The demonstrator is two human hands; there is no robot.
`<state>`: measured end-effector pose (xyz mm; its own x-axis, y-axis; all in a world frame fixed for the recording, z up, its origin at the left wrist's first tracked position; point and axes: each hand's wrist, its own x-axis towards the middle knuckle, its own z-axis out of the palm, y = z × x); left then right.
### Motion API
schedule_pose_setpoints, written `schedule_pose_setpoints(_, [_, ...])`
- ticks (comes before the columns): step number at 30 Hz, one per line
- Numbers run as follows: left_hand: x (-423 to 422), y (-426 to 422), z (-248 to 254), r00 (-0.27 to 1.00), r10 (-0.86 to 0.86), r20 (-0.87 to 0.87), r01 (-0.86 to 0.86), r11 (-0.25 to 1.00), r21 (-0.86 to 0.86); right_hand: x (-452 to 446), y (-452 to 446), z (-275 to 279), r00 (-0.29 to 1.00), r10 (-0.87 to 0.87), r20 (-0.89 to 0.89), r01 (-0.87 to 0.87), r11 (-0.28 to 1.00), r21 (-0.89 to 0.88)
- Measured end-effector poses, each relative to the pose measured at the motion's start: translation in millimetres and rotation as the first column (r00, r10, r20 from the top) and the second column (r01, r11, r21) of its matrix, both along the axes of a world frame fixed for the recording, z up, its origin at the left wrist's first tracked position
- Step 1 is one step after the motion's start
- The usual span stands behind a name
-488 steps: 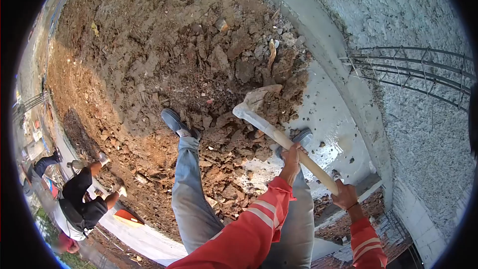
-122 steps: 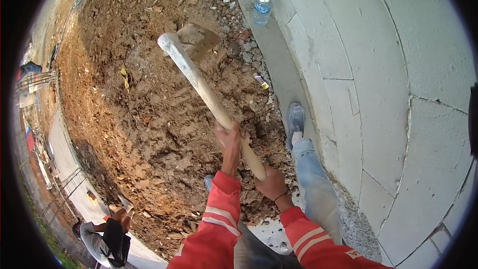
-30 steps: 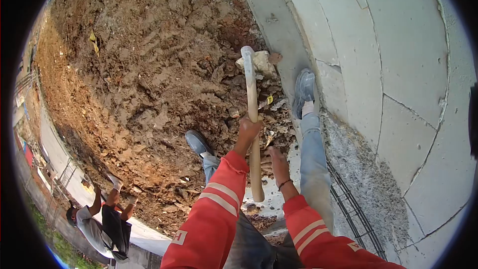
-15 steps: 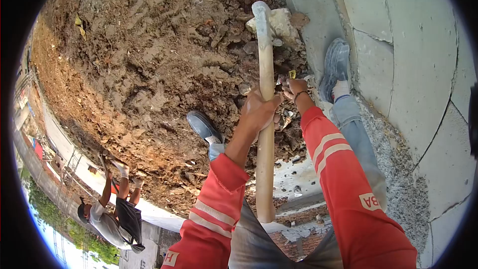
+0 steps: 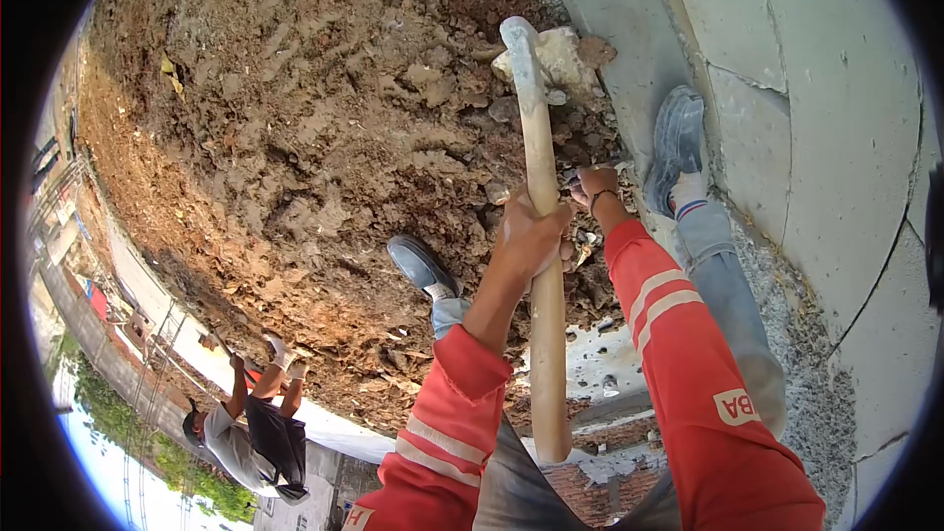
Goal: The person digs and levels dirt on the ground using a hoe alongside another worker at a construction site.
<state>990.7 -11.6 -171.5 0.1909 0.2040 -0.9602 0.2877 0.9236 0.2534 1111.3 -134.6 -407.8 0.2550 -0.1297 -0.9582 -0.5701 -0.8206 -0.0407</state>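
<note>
My left hand (image 5: 532, 234) is wrapped round the wooden handle (image 5: 548, 344) of a hoe, about midway along it. The handle stands almost upright in the view, its pale head end (image 5: 519, 34) beside a whitish stone (image 5: 557, 59) on the soil. Just right of the handle, my right hand (image 5: 596, 183) reaches down to the dirt near small debris, off the handle. Its fingers are bent together, and what they hold, if anything, is too small to name. Both sleeves are red with pale stripes.
Rough brown soil (image 5: 324, 128) spreads between my shoes. A concrete ledge (image 5: 629, 29) and a grey block wall (image 5: 846, 138) run along the right. Another person (image 5: 246, 442) bends over with a tool at the lower left. Below lies a pale slab with brickwork (image 5: 590, 492).
Over the last second my right hand has moved from beside the handle's lower part down to the soil on the right. My left hand has kept hold of the handle.
</note>
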Motion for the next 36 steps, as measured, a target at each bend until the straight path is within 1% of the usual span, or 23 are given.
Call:
schedule_pose_setpoints(2, [-3,-4,-7,1.000,-0.015,0.015,0.015,1.000,0.018,15,-31,-37,0.849,0.514,0.127,-0.503,0.858,-0.106])
schedule_pose_setpoints(3, [-4,-3,-6,1.000,0.007,0.031,-0.007,1.000,0.001,24,4,24,0.656,0.731,0.187,-0.690,0.682,-0.245])
schedule_pose_setpoints(4, [-2,-1,-4,0.999,0.028,0.045,-0.028,1.000,-0.012,43,23,44,0.649,0.732,0.207,-0.687,0.681,-0.251])
schedule_pose_setpoints(8, [4,7,5,0.999,-0.030,-0.030,0.030,0.999,-0.011,121,98,87,0.341,0.684,0.646,-0.861,0.503,-0.078])
schedule_pose_setpoints(10, [6,9,-5,0.995,-0.068,-0.075,0.068,0.998,-0.007,153,160,130,0.198,0.711,0.675,-0.859,0.458,-0.230])
schedule_pose_setpoints(12, [9,16,-12,0.993,-0.094,-0.069,0.095,0.995,0.008,170,193,151,-0.032,0.604,0.796,-0.852,0.400,-0.338])
schedule_pose_setpoints(15, [13,22,-59,1.000,-0.017,-0.010,0.017,1.000,0.000,148,200,186,-0.163,0.467,0.869,-0.885,0.320,-0.338])
schedule_pose_setpoints(17, [25,34,-73,0.999,0.041,-0.004,-0.041,0.998,-0.038,109,169,212,-0.028,0.598,0.801,-0.949,0.237,-0.210])
schedule_pose_setpoints(18, [25,35,-69,0.998,0.061,0.004,-0.061,0.998,-0.032,87,144,226,0.251,0.695,0.674,-0.944,0.330,0.011])
schedule_pose_setpoints(19, [23,37,-65,1.000,0.001,-0.020,0.000,1.000,0.026,62,118,248,0.441,0.777,0.450,-0.894,0.425,0.142])
schedule_pose_setpoints(20, [22,38,-60,0.997,-0.061,-0.047,0.065,0.994,0.085,38,84,262,0.641,0.760,0.113,-0.753,0.594,0.283])
schedule_pose_setpoints(21, [19,18,-76,1.000,0.018,-0.021,-0.016,0.994,0.113,5,69,309,0.775,0.593,-0.219,-0.537,0.800,0.267])
schedule_pose_setpoints(23, [16,-42,-124,0.991,0.044,-0.128,0.010,0.920,0.392,-57,-19,337,0.820,0.351,-0.452,-0.181,0.908,0.377])
schedule_pose_setpoints(24, [9,-56,-105,0.985,0.045,-0.169,0.024,0.922,0.386,-82,-51,355,0.885,0.143,-0.444,-0.077,0.984,0.162])
schedule_pose_setpoints(25, [0,-74,-82,0.976,0.044,-0.213,0.040,0.926,0.376,-121,-114,350,0.940,0.320,-0.119,-0.296,0.938,0.183])
schedule_pose_setpoints(26, [-7,-103,-76,0.981,0.031,-0.191,0.040,0.934,0.355,-141,-150,361,0.692,0.683,0.232,-0.715,0.694,0.089])
schedule_pose_setpoints(27, [-14,-110,-27,0.974,0.048,-0.223,0.046,0.917,0.397,-156,-209,347,0.787,0.594,0.166,-0.598,0.801,-0.026])
schedule_pose_setpoints(28, [-22,-155,-25,0.959,0.027,-0.281,0.101,0.897,0.430,-161,-200,378,0.877,0.477,0.049,-0.472,0.877,-0.093])
schedule_pose_setpoints(29, [-34,-190,-6,0.950,-0.003,-0.313,0.161,0.863,0.478,-176,-254,380,0.779,0.622,0.081,-0.611,0.781,-0.131])
schedule_pose_setpoints(31, [-55,-234,43,0.938,-0.016,-0.345,0.150,0.918,0.366,-194,-275,427,0.666,0.746,0.020,-0.716,0.646,-0.263])
schedule_pose_setpoints(33, [-74,-242,54,0.929,-0.027,-0.370,0.165,0.923,0.348,-208,-266,442,0.653,0.758,0.012,-0.716,0.622,-0.315])
schedule_pose_setpoints(35, [-89,-234,63,0.967,0.031,-0.251,0.014,0.984,0.176,-211,-266,443,0.646,0.761,0.055,-0.721,0.632,-0.283])
schedule_pose_setpoints(36, [-93,-223,61,0.959,0.080,-0.271,-0.005,0.964,0.267,-211,-257,439,0.620,0.762,0.187,-0.728,0.647,-0.228])
